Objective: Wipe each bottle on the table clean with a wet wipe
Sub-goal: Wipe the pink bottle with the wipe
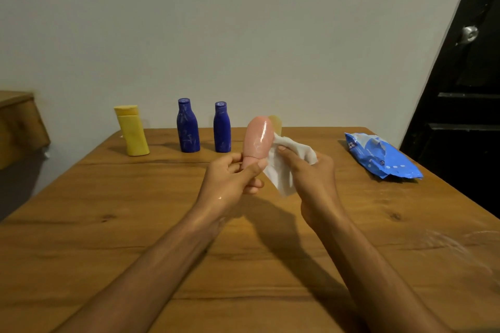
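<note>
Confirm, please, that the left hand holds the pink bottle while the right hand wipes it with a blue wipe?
Not quite: the head view shows a white wipe, not blue. The left hand holds the pink bottle; the right hand wipes it.

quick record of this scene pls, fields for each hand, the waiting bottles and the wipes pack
left hand: grips pink bottle by its narrow end, above the table
right hand: holds white wet wipe against the bottle's side
waiting: yellow bottle, blue bottle, second blue bottle, standing along the far edge
wipes pack: blue, lying on the table's right side
</note>
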